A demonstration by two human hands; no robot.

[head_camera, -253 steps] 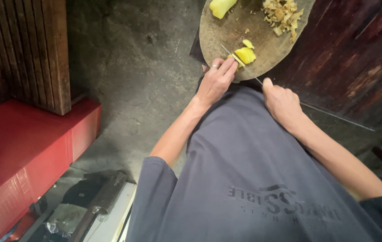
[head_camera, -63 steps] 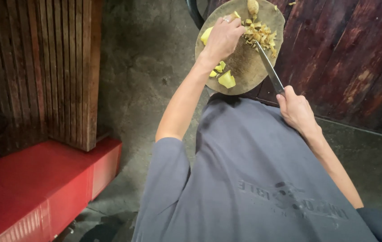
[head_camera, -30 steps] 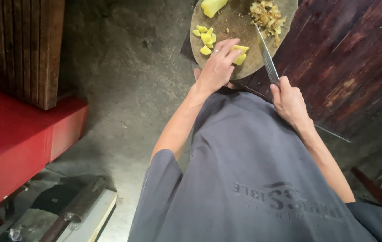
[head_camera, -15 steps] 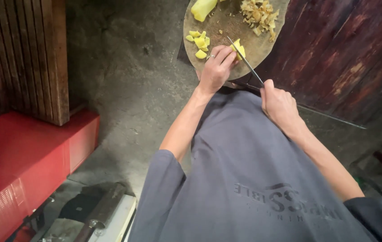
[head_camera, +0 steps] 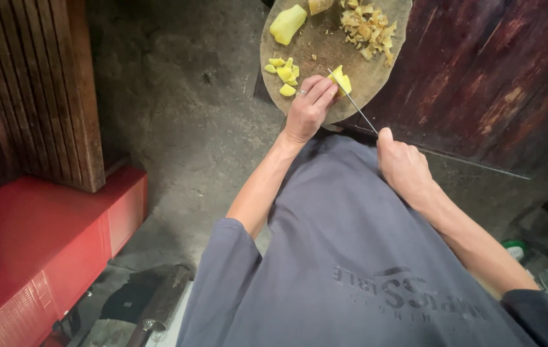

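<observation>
On the round wooden cutting board (head_camera: 377,80), near its near edge, the left hand (head_camera: 309,109) has its fingers clamped on a yellow potato piece (head_camera: 340,80). The right hand (head_camera: 404,168) grips a knife (head_camera: 353,103) with fingers wrapped shut on the handle, its blade's long axis slanting up-left, tip at the piece.

The round chopping board (head_camera: 377,71) is worn, matt wood, scored and stained. Just under the left hand (head_camera: 309,109) fingertips lies a yellow piece (head_camera: 341,80) with a moist, smooth cut face. The knife (head_camera: 353,103) gripped by the right hand (head_camera: 402,164) has a thin metal blade, dull grey. Beyond the grip, the peelings (head_camera: 367,29) look dry and flaky. The shirt (head_camera: 351,257) is soft matt grey cloth; the floor (head_camera: 177,96) is rough concrete.
</observation>
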